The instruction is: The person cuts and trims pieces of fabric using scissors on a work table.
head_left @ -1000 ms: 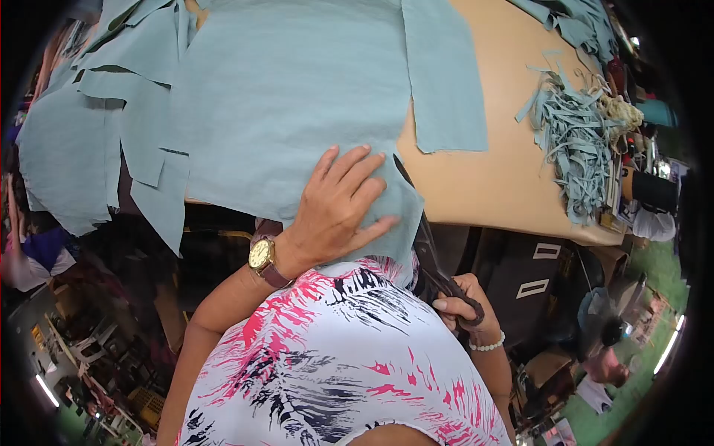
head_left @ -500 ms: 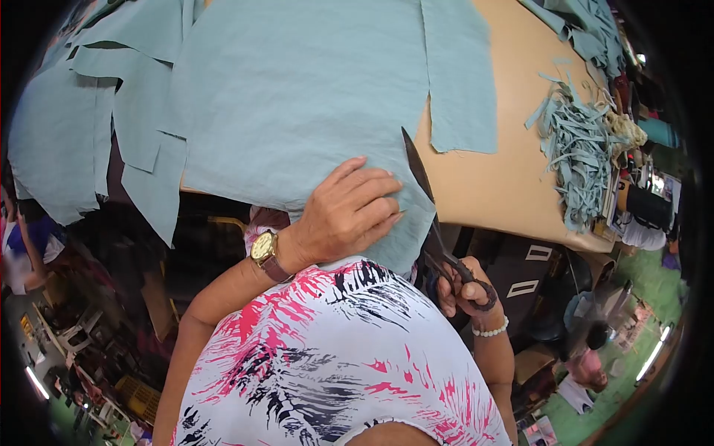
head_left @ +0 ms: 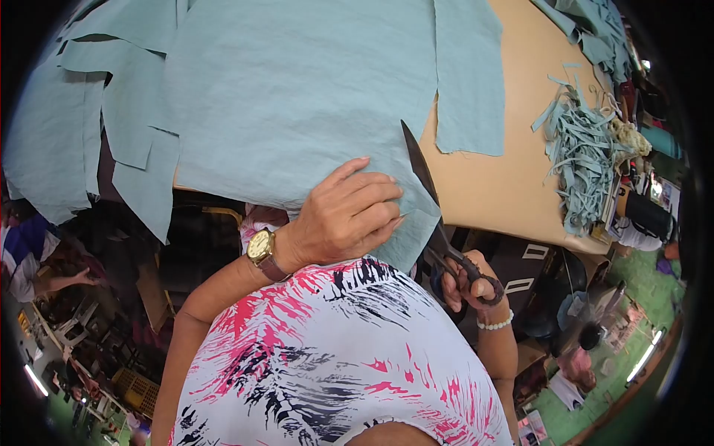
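Observation:
Light blue-green cloth (head_left: 297,97) covers much of the table and hangs over its front edge. My left hand (head_left: 346,215), with a watch on the wrist, lies on the cloth's lower right part, its fingers slightly bent and the thumb hidden. In my right hand (head_left: 472,282) are dark scissors (head_left: 422,169), with fingers in the handle loops. One long blade lies over the cloth beside its right edge, its tip pointing up; the other blade is hidden under the cloth.
The tan table (head_left: 532,178) carries a pile of thin cloth strips (head_left: 584,156) at the right. Cut cloth pieces (head_left: 137,104) lie at the left, some hanging down. A dark drawer unit (head_left: 513,260) stands below the table. Another person's arm (head_left: 71,281) shows at far left.
The scissors' long blade has come up over the cloth, showing more of its length. My left hand's fingers have drawn closer together. The view has shifted slightly.

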The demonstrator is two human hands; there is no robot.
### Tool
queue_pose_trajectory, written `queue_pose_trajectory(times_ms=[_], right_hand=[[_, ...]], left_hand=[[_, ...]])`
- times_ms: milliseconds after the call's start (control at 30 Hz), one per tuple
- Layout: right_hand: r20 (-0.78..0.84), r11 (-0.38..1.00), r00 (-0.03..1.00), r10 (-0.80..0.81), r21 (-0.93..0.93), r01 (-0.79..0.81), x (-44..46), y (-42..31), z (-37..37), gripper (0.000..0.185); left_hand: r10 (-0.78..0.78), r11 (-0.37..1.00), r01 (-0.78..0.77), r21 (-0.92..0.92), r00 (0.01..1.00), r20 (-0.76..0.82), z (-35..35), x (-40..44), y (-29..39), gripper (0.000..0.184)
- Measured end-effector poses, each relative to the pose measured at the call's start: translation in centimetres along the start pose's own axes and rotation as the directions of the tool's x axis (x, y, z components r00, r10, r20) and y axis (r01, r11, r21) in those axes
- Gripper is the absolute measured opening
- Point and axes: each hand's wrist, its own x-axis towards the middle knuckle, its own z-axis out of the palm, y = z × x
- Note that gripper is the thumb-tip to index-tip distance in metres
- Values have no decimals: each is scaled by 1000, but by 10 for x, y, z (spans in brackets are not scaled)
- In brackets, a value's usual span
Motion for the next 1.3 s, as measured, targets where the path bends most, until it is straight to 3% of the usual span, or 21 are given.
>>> queue_pose_trajectory(times_ms=[800,1100,1300], right_hand=[[-27,979,996,-79,189,83,0,28,8,39],[-108,994,994,-17,108,28,2,26,22,23],[-139,996,990,-20,84,32,2,28,27,22]], left_hand=[[-50,998,47,45,996,71,-5,3,4,27],[-55,998,54,22,996,64,-4,1,2,28],[-102,995,101,10,993,59,-14,4,5,31]])
